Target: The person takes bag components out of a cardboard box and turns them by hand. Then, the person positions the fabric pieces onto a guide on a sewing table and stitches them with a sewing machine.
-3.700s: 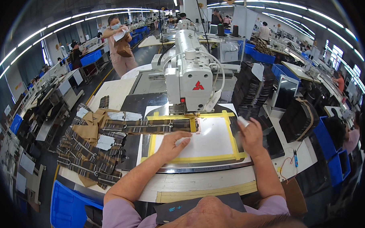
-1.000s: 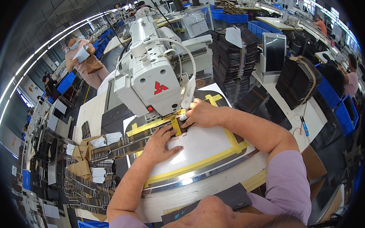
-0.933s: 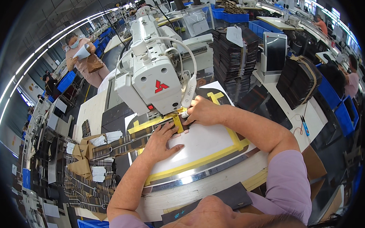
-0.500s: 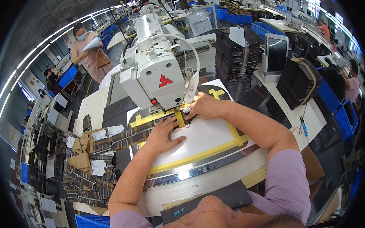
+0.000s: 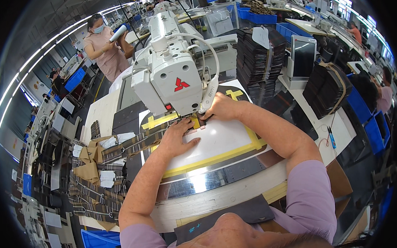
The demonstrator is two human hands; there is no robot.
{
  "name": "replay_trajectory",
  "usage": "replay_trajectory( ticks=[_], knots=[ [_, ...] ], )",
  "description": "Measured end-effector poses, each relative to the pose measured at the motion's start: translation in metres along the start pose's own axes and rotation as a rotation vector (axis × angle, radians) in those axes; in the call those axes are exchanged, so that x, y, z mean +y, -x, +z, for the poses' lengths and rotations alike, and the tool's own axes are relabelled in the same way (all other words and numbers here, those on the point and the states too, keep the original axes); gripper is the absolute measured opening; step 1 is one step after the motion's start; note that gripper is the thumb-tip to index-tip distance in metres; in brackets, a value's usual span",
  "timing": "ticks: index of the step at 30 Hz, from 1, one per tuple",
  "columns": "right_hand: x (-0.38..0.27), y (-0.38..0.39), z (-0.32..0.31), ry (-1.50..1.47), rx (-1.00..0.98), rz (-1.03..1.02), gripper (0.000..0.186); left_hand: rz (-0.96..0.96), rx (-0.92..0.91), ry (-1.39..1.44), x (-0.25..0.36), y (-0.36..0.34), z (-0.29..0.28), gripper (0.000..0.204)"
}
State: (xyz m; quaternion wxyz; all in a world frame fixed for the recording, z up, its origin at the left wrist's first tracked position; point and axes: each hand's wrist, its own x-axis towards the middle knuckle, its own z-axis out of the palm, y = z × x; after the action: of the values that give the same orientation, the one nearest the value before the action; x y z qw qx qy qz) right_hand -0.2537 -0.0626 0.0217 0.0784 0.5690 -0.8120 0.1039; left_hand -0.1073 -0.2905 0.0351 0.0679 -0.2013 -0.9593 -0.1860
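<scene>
A white industrial sewing machine (image 5: 176,77) stands before me, its head over a white board (image 5: 215,144) edged with yellow tape. My left hand (image 5: 179,138) lies with fingers stretched forward on the end of a plaid fabric strap (image 5: 139,141), its thumb spread over the board. The strap runs from the left to the needle area. On the other side of the needle, my right hand (image 5: 223,108) has its fingers curled together close under the machine head. What they pinch is hidden. A small yellow piece (image 5: 196,123) shows between the two hands.
More plaid straps with metal buckles (image 5: 95,194) are heaped at the left. Tied stacks of dark pieces (image 5: 326,90) and a small screen (image 5: 302,57) stand right. Blue-handled snips (image 5: 332,137) lie at the right edge. A masked person (image 5: 106,46) stands beyond the machine.
The taped board has slid away from me, under the machine head. Both hands have gone slightly forward with it. The masked person beyond has turned and shifted the papers.
</scene>
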Motion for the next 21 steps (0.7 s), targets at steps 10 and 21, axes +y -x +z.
replay_trajectory(
  ticks=[10, 21],
  knots=[
    [0.028, -0.017, 0.020, 0.079, 0.001, 0.076, 0.029, -0.088, -0.020, -0.044, -0.010, -0.023, -0.004, 0.059],
    [0.023, -0.011, 0.011, 0.032, -0.065, 0.198, 0.029, -0.107, -0.125, -0.251, -0.006, -0.028, -0.017, 0.061]
  ],
)
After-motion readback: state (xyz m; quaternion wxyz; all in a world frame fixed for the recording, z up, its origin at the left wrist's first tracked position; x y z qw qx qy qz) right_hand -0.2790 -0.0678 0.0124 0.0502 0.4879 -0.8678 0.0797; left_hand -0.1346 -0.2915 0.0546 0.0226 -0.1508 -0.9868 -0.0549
